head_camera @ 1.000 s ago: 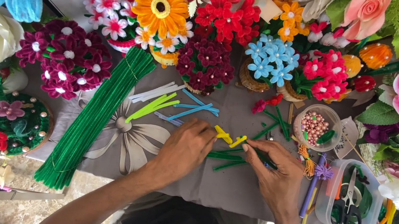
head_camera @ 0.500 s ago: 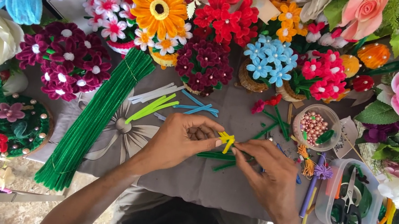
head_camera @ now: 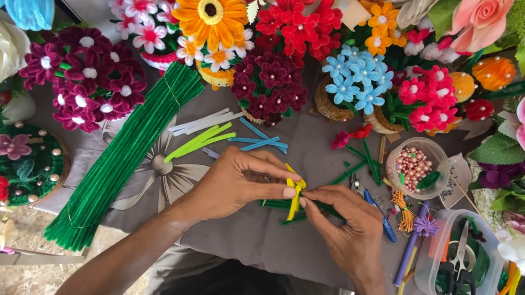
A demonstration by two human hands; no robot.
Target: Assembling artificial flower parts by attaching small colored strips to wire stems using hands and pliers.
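Hands (head_camera: pixel 239 186) now closer together, yellow pipe cleaner (head_camera: pixel 294 197) pinched between fingertips.

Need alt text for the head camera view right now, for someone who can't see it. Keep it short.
Two bare hands meet at the middle of a grey cloth-covered table: the left hand and right hand pinch a small yellow pipe cleaner between their fingertips, above some dark green pieces. A long bundle of green pipe cleaners lies to the left, with handmade flowers all around.

Bare grey surface (head_camera: pixel 276 240) lies open beneath both hands; green pipe-cleaner bundle (head_camera: pixel 126 155) bounds the left, clear scissors tub (head_camera: pixel 460 264) the right, flower pots (head_camera: pixel 272 80) crowd the far edge.
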